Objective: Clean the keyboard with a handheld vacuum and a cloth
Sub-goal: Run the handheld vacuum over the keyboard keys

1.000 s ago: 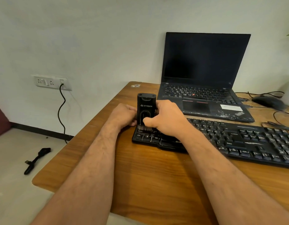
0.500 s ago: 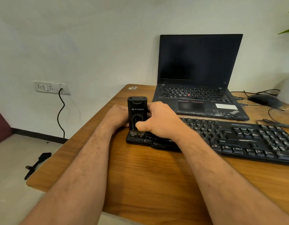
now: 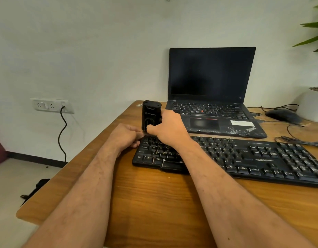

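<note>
1. two hands meet at the keyboard's left end. the left hand point(image 3: 127, 136) rests with curled fingers at the far left corner of the keyboard point(image 3: 244, 156), fingertips touching the base of the vacuum; whether it pinches the nozzle or only steadies the keyboard's edge i cannot tell.
2. the handheld vacuum point(image 3: 151, 114) stands upright, its long axis nearly vertical, nozzle down on the top-left keys, just right of the left hand.
3. the right hand point(image 3: 168, 130) wraps the lower body of the vacuum, thumb across its front, fingers around the far side; this hand carries the tool.
4. the keyboard's long axis runs left to right across the wooden desk point(image 3: 154, 203), stretching well away to the right of both hands. almost all of it lies on the right hand's side, so i judge the coming sweep goes rightward along the rows, with the right arm leading.
5. the right forearm lies over the lower left keys, which it will have to clear on later rows.
6. behind the keyboard sits an open thinkpad laptop point(image 3: 212, 90), screen dark; further right lie a mouse point(image 3: 281, 115) and loose cables point(image 3: 296, 138).
7. no cloth is in view; the wiping step looks not yet begun.
</note>
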